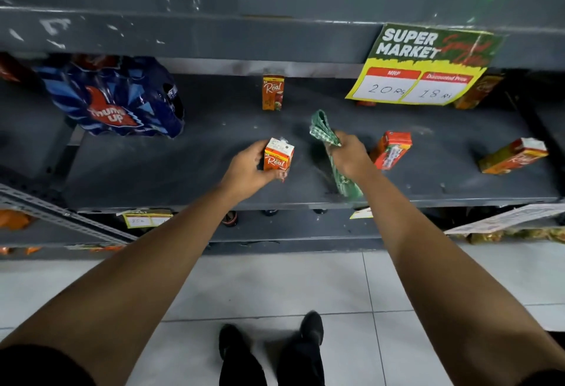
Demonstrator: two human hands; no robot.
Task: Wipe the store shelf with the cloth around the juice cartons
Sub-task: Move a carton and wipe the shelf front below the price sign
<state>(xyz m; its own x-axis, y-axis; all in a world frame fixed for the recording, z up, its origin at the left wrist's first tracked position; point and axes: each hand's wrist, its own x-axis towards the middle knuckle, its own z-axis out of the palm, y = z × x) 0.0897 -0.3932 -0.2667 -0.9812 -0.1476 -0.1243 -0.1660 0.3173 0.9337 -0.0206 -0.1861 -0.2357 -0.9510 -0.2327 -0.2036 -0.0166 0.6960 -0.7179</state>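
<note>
Left grip (250, 168) closed round carton (278, 157), likely clearing shelf (183, 171); right grip (347, 156) clenched cloth (325, 134), poised for wiping.

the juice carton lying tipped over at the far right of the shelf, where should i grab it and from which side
Grip the tipped carton across its two long flat sides near the middle, coming down from above and the front. It lies on its side with its white top end pointing right, so the long faces are exposed and nothing crowds it. The right hand is nearer but holds the cloth.
</note>
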